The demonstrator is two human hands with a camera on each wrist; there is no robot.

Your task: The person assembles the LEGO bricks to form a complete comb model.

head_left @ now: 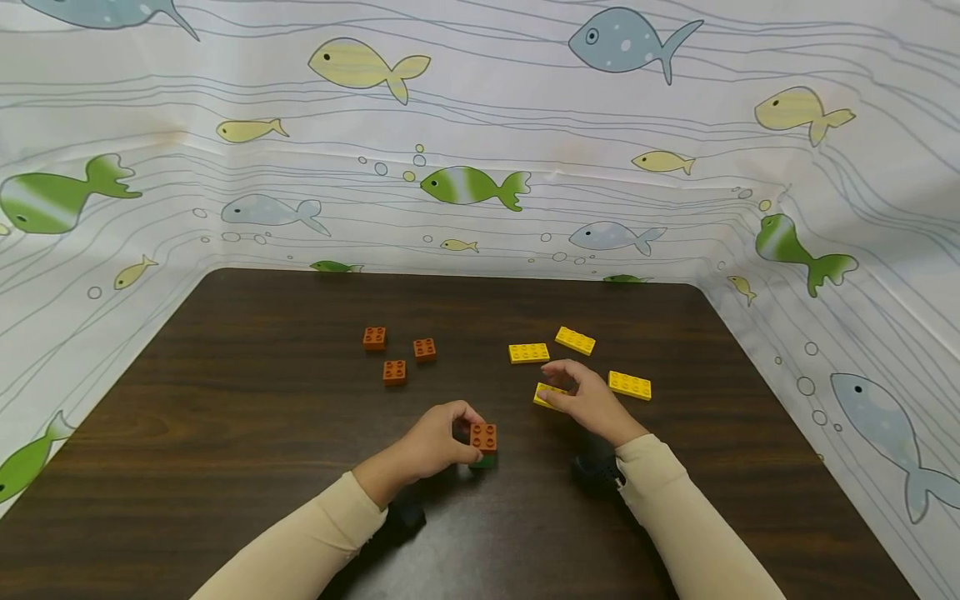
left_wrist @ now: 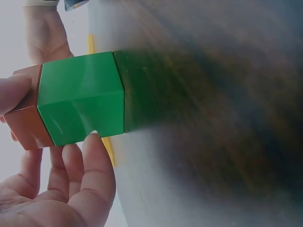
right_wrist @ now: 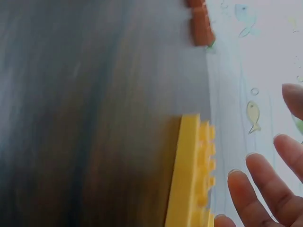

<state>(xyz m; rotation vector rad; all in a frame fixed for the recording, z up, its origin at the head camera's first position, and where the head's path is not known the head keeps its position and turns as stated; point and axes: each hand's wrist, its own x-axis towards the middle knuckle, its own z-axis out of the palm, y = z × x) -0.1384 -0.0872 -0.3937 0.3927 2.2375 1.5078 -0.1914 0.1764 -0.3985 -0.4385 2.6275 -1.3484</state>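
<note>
In the head view my left hand (head_left: 435, 440) holds a stack, an orange-brown brick (head_left: 483, 437) on top of a taller green block (left_wrist: 83, 99). The left wrist view has the thumb against the orange brick and fingertips at the green block's side; the block's base is right at the tabletop. My right hand (head_left: 588, 402) hovers over a yellow eight-stud brick (head_left: 550, 396), partly covering it. From the right wrist, the fingers (right_wrist: 248, 194) appear spread, apart from the long yellow brick beneath.
Three loose orange-brown bricks (head_left: 394, 372) lie left of centre on the dark wood table (head_left: 247, 400). Farther right, three more yellow bricks (head_left: 630, 385) surround the right hand. A fish-patterned white sheet (head_left: 480, 108) walls the table's back and sides.
</note>
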